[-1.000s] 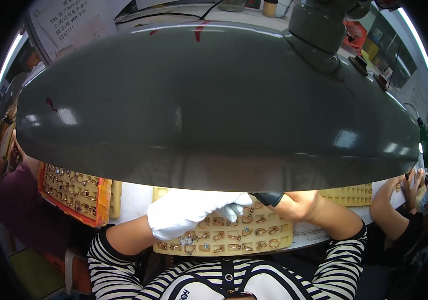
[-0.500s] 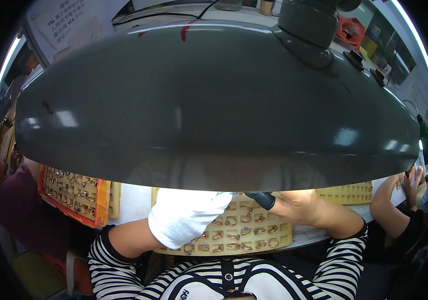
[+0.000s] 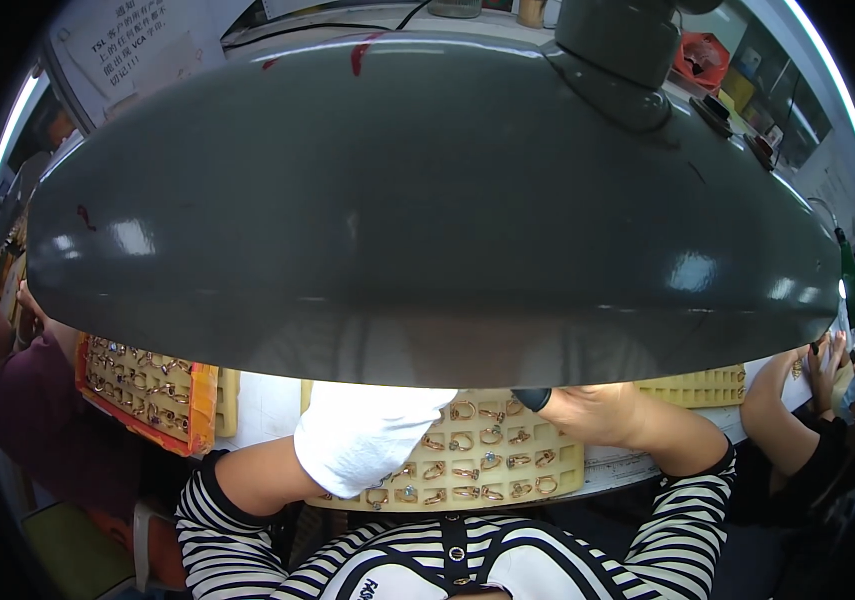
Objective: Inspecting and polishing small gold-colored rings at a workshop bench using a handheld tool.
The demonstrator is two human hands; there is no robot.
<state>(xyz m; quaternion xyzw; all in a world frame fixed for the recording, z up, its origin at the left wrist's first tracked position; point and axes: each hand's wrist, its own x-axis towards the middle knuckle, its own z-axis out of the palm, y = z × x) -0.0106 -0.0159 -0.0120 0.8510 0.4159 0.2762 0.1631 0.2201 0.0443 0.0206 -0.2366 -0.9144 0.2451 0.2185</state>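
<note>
Under lamp (image 3: 428, 200) | yellow tray (image 3: 493, 455): gold rings (image 3: 491, 435) | hands' grip hidden

Pale yellow ring tray (image 3: 508, 470) flat on worktop, just below grey lamp shade (image 3: 428, 200); gold rings (image 3: 493, 436) in rows of compartments, far rows hidden under shade.

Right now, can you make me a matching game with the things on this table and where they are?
Things:
1. big grey lamp shade
2. pale yellow tray of gold rings
3. orange tray of rings
4. left hand in a white glove

Places:
A. far left of the table
B. over the left end of the yellow tray
C. hanging above, hiding most of the table
D. right in front of the striped sleeves

Pairs: 1-C, 2-D, 3-A, 4-B
</note>
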